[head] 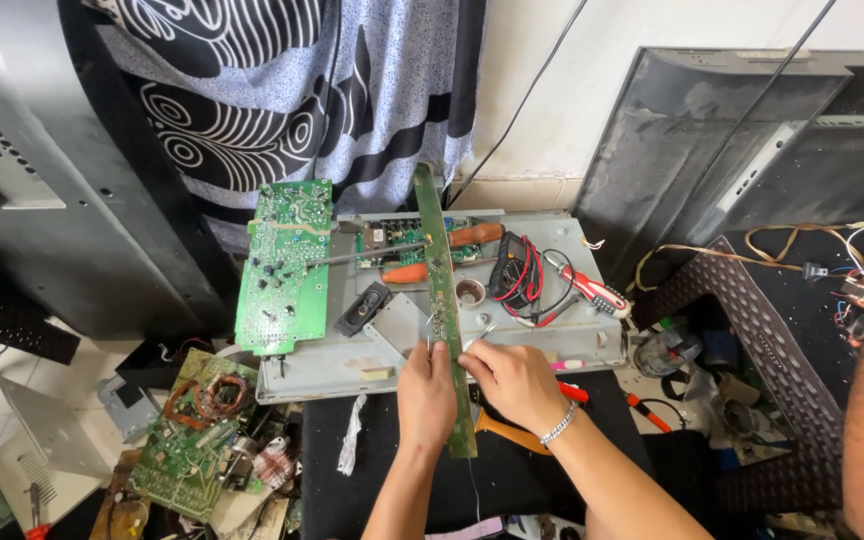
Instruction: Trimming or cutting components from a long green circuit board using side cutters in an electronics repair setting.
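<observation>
Left hand (425, 385) and right hand (514, 380) both closed on a long narrow green circuit strip (443, 290), gripping its near half from either side. Strip stretched near-to-far across a grey metal chassis (592, 330). Left of it, propped on the chassis edge, a larger green circuit board (285, 265); right, a red-handled screwdriver (592, 290).

Grey metal panel (552, 340) on black table (392, 470)

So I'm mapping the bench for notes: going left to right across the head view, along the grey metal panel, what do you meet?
Green circuit board → black speaker → long narrow green strip held by both hands → multimeter with red and black leads → red-and-white screwdriver.
</observation>
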